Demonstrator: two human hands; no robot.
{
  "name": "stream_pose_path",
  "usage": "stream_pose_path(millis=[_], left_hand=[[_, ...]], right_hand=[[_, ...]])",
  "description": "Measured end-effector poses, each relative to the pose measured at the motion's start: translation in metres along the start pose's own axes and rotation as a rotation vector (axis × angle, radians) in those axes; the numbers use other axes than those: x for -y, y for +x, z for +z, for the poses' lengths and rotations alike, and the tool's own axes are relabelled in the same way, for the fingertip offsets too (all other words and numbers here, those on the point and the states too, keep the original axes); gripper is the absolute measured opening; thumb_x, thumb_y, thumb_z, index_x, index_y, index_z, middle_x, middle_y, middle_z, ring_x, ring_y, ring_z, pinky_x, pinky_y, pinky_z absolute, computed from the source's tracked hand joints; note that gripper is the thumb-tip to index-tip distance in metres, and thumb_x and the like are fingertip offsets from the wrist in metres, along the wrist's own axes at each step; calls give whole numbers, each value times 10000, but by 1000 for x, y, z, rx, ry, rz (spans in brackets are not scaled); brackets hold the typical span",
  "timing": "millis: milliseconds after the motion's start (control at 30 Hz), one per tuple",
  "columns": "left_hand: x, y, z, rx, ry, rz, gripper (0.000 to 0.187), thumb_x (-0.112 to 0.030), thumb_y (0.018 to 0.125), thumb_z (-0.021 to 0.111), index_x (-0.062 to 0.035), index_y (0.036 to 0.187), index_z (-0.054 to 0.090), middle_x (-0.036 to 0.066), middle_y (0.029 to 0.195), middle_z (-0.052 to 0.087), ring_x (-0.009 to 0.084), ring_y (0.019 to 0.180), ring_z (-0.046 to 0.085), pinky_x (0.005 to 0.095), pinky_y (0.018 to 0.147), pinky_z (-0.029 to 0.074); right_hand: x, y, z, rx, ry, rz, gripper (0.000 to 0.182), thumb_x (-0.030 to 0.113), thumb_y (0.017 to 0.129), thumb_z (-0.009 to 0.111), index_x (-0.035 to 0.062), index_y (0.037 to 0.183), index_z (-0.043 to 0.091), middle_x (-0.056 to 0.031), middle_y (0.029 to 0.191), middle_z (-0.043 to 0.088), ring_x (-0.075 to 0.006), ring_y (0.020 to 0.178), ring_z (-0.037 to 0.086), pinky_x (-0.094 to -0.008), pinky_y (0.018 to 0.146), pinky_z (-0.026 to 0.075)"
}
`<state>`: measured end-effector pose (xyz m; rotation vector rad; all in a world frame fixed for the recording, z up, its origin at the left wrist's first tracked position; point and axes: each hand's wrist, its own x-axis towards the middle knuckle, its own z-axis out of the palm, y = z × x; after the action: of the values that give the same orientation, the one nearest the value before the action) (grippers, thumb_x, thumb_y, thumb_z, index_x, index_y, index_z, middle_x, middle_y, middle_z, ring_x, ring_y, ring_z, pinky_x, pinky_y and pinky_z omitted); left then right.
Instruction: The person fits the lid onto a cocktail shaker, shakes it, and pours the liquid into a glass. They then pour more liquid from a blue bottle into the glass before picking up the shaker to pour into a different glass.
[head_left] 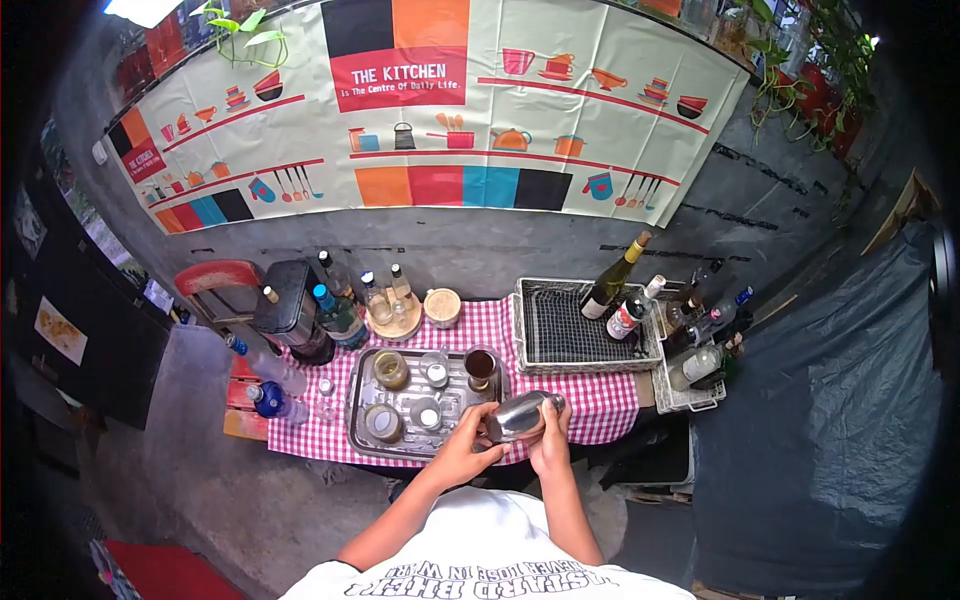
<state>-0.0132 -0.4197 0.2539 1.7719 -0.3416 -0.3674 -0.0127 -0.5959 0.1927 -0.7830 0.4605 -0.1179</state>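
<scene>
A silver metal cocktail shaker (pixel 517 419) lies tilted between my two hands, just past the tray's front right corner. My left hand (pixel 470 442) closes round its left end. At its right end, my right hand (pixel 551 440) is wrapped with the fingers over the metal. Close by on the metal tray (pixel 362 440) stands a glass of dark liquid (pixel 480 364). Several jars share that tray, among them a jar with greenish-brown contents (pixel 390 370) and a pale jar (pixel 383 422). Two small containers with white tops, one a white-topped jar (pixel 427 414), stand between.
A wire basket (pixel 590 364) at the right holds a tall wine bottle (pixel 612 283) and a red-labelled bottle (pixel 628 315). More bottles crowd a smaller basket (pixel 690 398). Behind the tray are a round wooden board (pixel 398 328) and a cup (pixel 442 308). Blue-capped bottles (pixel 268 400) stand left.
</scene>
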Motion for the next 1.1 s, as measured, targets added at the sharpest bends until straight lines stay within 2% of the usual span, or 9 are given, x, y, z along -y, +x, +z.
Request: stream_pose_path(millis=[67,233,300,400,633,867,967,1033,1100], left_hand=[[0,2,2,-11,39,-6,738,-187,830,772,-13,1411,350,175,1323,454,261,1191,541,365,937,517],[7,11,9,-40,-15,-15,826,-137,794,779,13,1436,281,239,1370,436,294,1264,499,388,988,487],[15,14,10,-28,-70,-19,837,-97,760,767,17,1436,286,239,1365,454,300,1280,487,385,1043,438],[29,21,7,-58,-160,72,855,-63,744,752,3,1443,263,227,1355,481,294,1303,476,386,1083,391],[55,8,-32,-112,-167,94,940,-115,761,797,-36,1469,182,216,1402,463,297,1314,476,391,1089,390],[44,-12,-98,-163,4,24,830,-167,774,795,-31,1438,318,196,1391,432,320,1334,437,406,1092,381],[32,-18,-138,-169,81,134,798,-154,716,828,-27,1386,412,162,1313,476,288,1257,488,384,1060,396],[33,-22,-158,-186,116,167,788,-197,703,858,-37,1362,457,149,1239,496,293,1213,508,379,1035,407],[33,-27,-177,-137,117,157,764,-207,727,842,-45,1367,458,149,1219,499,300,1187,518,389,1017,412]], right_hand=[[14,-2,7,12,-110,-88,710,139,907,691,191,1445,232,-90,1247,463,-185,1084,538,-347,895,505],[35,-13,35,187,-588,-500,929,122,762,815,91,1464,208,-123,1221,457,-202,1111,515,-351,952,471],[38,-26,53,241,-629,-478,932,103,715,854,82,1435,262,-136,1232,462,-228,1135,519,-367,957,467],[31,-28,64,365,-1104,-957,899,132,637,910,71,1348,363,-189,1276,462,-350,1180,504,-445,1006,435],[-4,-46,102,441,-1168,-1013,845,154,660,892,102,1310,355,-225,1315,438,-422,1166,514,-503,950,460],[-53,-29,123,346,-826,-726,902,182,717,873,50,1383,280,-192,1324,466,-306,1194,511,-420,1016,434],[-68,-26,140,281,-466,-422,958,182,801,823,93,1475,148,-116,1339,414,-227,1192,477,-377,1021,432],[-85,-26,147,303,-72,-119,784,136,926,685,253,1495,159,-80,1346,393,-210,1205,459,-418,1037,424],[-105,-22,149,264,124,65,653,171,978,608,301,1475,205,-51,1346,417,-215,1212,468,-476,1050,417]])
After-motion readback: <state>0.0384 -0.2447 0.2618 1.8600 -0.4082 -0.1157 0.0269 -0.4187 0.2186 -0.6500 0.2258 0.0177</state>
